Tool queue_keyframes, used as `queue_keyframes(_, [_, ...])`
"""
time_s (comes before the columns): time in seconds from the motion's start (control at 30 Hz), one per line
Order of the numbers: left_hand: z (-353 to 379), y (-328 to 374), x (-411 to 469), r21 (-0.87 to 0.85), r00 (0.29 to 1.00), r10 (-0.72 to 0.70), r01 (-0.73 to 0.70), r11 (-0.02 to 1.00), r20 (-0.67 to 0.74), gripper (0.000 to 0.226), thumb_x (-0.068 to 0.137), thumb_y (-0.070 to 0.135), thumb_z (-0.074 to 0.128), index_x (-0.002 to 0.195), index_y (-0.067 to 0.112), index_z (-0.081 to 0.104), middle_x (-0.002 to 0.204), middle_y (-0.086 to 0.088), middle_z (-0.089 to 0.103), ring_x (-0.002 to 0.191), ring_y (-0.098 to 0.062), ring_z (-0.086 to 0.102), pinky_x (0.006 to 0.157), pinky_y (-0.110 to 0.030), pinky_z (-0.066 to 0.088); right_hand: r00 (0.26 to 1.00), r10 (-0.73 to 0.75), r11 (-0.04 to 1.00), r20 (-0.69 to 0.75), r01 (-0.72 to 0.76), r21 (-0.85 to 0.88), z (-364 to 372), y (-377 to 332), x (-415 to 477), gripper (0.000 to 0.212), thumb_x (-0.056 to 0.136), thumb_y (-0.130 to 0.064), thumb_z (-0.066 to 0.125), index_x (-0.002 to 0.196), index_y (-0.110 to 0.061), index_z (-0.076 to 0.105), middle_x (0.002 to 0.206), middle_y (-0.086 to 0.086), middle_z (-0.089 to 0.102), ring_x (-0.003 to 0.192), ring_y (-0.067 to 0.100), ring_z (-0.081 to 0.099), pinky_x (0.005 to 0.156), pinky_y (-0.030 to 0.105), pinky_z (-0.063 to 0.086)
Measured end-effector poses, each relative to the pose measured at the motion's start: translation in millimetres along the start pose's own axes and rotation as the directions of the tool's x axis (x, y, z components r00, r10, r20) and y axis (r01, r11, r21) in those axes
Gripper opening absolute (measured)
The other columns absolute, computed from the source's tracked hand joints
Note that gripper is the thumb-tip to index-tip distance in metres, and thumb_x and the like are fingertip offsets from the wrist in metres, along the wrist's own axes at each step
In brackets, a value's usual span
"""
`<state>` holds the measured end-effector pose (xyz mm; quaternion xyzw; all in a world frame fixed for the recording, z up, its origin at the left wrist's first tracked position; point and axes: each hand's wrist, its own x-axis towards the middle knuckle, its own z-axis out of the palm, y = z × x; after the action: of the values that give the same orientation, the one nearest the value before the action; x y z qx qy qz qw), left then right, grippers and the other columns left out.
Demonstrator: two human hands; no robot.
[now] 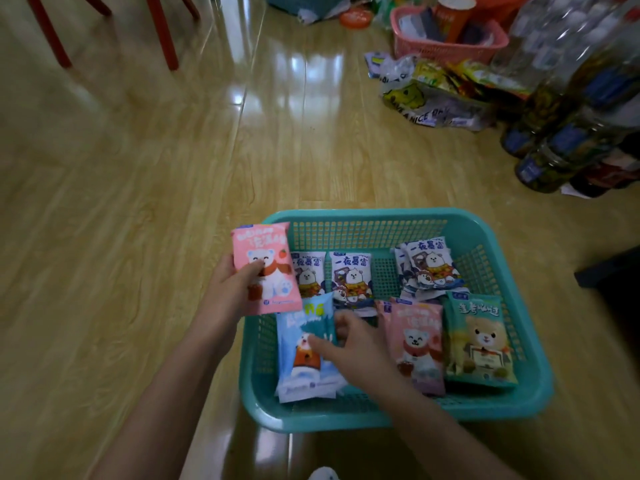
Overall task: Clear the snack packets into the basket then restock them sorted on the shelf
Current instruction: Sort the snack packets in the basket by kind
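Head view, Inspector: State where the stock lies.

Assessor: The teal basket [391, 216] stands on the wooden floor [138, 202]. Inside it, navy-and-white packets [349, 275] lie toward its far side. A boxed pink packet [415, 344] and a green packet [479, 337] lie at its near right, and a light-blue packet [304, 358] at its near left.

Inspector: And the grips?

Assessor: The left grip [232, 289] is clenched on a held pink packet [266, 268], upright over the basket's far-left corner and above the rim. The right grip [353, 344] is inside the basket, thumb on the face of the light-blue packet and fingers curled at its right edge, grasping it. Whether that packet is clear of the basket's bottom cannot be told.

Inspector: Progress?

Assessor: In my judgement the clearing stage is well advanced, as most packets near the basket are inside it. I cannot tell whether the held pink packet is going in or coming out. No shelf is in view, so restocking shows no finished work and appears wholly outstanding. Well beyond the basket's far-right corner a heap of loose wrappers [433, 88] lies beside a pink crate [450, 46] and bottles [554, 133]. Whether these belong to the job is unclear.
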<state>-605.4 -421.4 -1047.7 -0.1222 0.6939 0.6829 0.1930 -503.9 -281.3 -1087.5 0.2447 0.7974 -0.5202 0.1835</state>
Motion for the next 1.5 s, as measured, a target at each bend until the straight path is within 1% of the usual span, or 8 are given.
queue_keyframes(0.2, [-6.1,0.4,-16.1,0.076,0.997,-0.05,0.055,0.996,-0.067,0.018,0.091,0.01,0.043,0.083,0.021,0.055,0.073,0.0,0.057,0.056,-0.009,0.054,0.05,-0.026,0.042,0.993,-0.101,0.924,-0.055,0.074,-0.375,13.2,-9.0,0.0,0.033,0.075,-0.054,0.066,0.081,-0.023,0.057,0.086,0.0,0.068,0.082,0.019,0.065,0.067,0.033,0.05])
queue_keyframes(0.37, [0.1,3.0,-25.3,0.101,0.993,-0.087,0.094,0.99,-0.074,0.02,0.09,0.008,0.039,0.08,0.018,0.053,0.067,0.0,0.057,0.055,-0.013,0.052,0.052,-0.027,0.043,0.998,-0.062,0.818,-0.009,0.046,-0.573,-3.3,-16.8,-2.2,0.049,0.076,-0.069,0.053,0.06,-0.024,0.039,0.061,-0.006,0.046,0.067,0.016,0.052,0.06,0.027,0.042])
queue_keyframes(0.7, [75.1,-39.6,-45.4,0.212,0.908,-0.208,0.137,0.968,0.364,0.006,0.09,0.005,0.053,0.095,0.007,0.055,0.091,-0.011,0.067,0.077,-0.022,0.065,0.078,-0.043,0.056,0.917,0.007,0.961,-0.4,-0.117,-0.251,-144.2,10.0,-4.2,0.033,0.086,-0.049,0.052,0.094,-0.019,0.064,0.092,0.001,0.071,0.088,0.02,0.064,0.079,0.034,0.05])
queue_keyframes(0.9, [134.6,-71.8,-63.0,0.338,0.858,-0.267,0.117,0.934,0.439,0.007,0.091,0.014,0.056,0.084,0.016,0.055,0.084,-0.001,0.064,0.068,-0.009,0.06,0.058,-0.016,0.048,0.89,0.038,0.959,-0.453,-0.16,-0.232,-175.8,26.8,-18.4,0.021,0.085,-0.044,0.057,0.081,-0.024,0.061,0.082,-0.001,0.069,0.082,0.02,0.065,0.078,0.04,0.054])
queue_keyframes(1.03, [144.3,-73.9,-59.2,0.675,0.922,-0.049,-0.245,0.696,0.384,0.03,0.092,0.032,0.053,0.067,0.023,0.041,0.066,0.009,0.048,0.056,0.001,0.044,0.05,-0.013,0.035,0.903,0.042,0.945,-0.428,-0.174,-0.275,-174.5,32.1,-22.1,0.017,0.086,-0.043,0.056,0.075,-0.03,0.054,0.083,-0.003,0.068,0.08,0.018,0.064,0.078,0.039,0.054])
queue_keyframes(1.17, [138.3,-63.0,-53.6,0.802,0.869,0.097,-0.486,0.346,0.485,0.043,0.091,0.047,0.048,0.059,0.019,0.038,0.058,0.005,0.043,0.052,-0.008,0.042,0.05,-0.019,0.034,0.925,0.056,0.935,-0.376,-0.181,-0.306,-165.2,28.9,-18.4,0.018,0.086,-0.044,0.055,0.088,-0.027,0.059,0.09,-0.003,0.067,0.085,0.018,0.064,0.08,0.04,0.054])
queue_keyframes(1.37, [95.9,-38.2,-2.5,0.742,0.929,0.309,-0.353,0.57,0.205,0.03,0.094,0.036,0.047,0.08,0.011,0.052,0.074,-0.003,0.057,0.07,-0.022,0.053,0.062,-0.032,0.041,0.951,-0.089,0.938,-0.295,-0.02,-0.346,-132.0,-0.6,4.8,0.018,0.09,-0.03,0.056,0.1,-0.017,0.062,0.099,0.002,0.066,0.086,0.014,0.058,0.075,0.029,0.047])
queue_keyframes(1.5, [67.4,-35.2,44.4,0.802,0.991,0.12,-0.124,0.584,0.066,0.034,0.093,0.027,0.051,0.109,-0.001,0.044,0.112,-0.02,0.055,0.097,-0.032,0.054,0.078,-0.036,0.04,0.982,-0.103,0.9,-0.157,0.025,-0.435,-98.6,-20.2,38.0,0.033,0.092,-0.029,0.052,0.118,-0.01,0.053,0.11,0.007,0.06,0.097,0.02,0.056,0.087,0.034,0.046])
